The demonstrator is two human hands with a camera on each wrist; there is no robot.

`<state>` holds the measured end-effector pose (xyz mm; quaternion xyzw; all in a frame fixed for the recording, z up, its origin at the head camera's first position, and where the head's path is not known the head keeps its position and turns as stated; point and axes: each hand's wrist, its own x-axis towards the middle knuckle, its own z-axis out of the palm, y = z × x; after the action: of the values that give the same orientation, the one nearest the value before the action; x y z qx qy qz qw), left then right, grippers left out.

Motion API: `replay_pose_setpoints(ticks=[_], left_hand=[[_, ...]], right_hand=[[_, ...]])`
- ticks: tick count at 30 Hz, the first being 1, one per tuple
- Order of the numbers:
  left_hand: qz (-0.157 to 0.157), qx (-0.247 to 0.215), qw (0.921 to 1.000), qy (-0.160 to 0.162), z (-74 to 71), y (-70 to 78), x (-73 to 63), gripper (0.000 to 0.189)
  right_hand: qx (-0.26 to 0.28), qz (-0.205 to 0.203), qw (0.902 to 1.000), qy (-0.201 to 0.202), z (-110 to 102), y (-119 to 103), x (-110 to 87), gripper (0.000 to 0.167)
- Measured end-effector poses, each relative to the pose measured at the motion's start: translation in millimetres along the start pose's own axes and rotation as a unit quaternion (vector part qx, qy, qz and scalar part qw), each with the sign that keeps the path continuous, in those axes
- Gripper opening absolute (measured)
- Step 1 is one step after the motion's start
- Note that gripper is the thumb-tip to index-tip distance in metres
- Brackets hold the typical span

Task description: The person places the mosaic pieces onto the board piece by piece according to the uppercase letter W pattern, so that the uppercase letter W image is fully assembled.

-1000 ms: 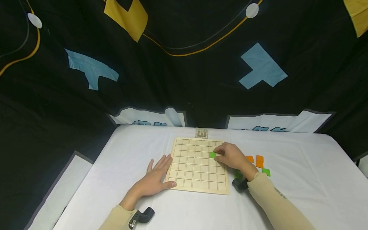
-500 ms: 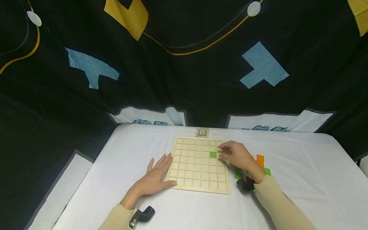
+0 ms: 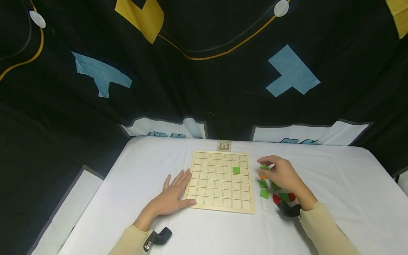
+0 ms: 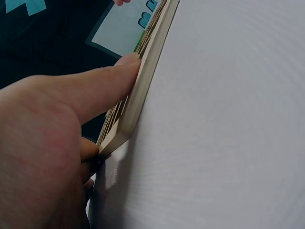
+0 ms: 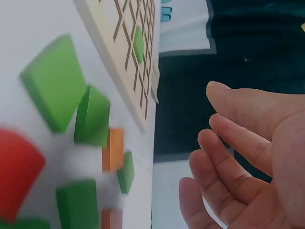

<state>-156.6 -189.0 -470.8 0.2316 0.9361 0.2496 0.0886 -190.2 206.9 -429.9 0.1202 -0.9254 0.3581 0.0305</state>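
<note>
A wooden grid board lies on the white table, with one green square tile in a cell toward its upper right. My left hand rests at the board's left side, fingers spread and thumb on the near corner. In the left wrist view the thumb presses on the frame. To the right of the board, my right hand hovers above loose tiles, thumb and fingers apart and holding nothing. Below it lie green tiles, an orange tile and a red rounded piece.
More pieces lie near the right wrist, among them a red one and a green tile; the hand partly hides the group. A small patterned card sits behind the board. A dark printed curtain hangs behind the table.
My right hand has let go of the green tile in its cell and moved right, off the board and over the loose tiles. The left hand stays in place.
</note>
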Motion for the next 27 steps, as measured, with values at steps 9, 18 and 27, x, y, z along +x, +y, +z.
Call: replay_pose_setpoints(ticks=[9, 18, 27], left_hand=[[-0.006, -0.004, 1.0000, 0.002, -1.7, 1.5, 0.4, 0.102], [-0.005, -0.004, 1.0000, 0.004, 0.5, -1.4, 1.0, 0.103], [-0.002, -0.003, 1.0000, 0.005, 2.1, -2.1, 1.1, 0.103]], right_hand=[[-0.013, 0.035, 0.9989, 0.028, -24, 11, -15.4, 0.038], [-0.016, 0.063, 0.9967, 0.048, -39, 34, -26.9, 0.040], [-0.026, 0.085, 0.9947, 0.052, -42, 56, -31.6, 0.040]])
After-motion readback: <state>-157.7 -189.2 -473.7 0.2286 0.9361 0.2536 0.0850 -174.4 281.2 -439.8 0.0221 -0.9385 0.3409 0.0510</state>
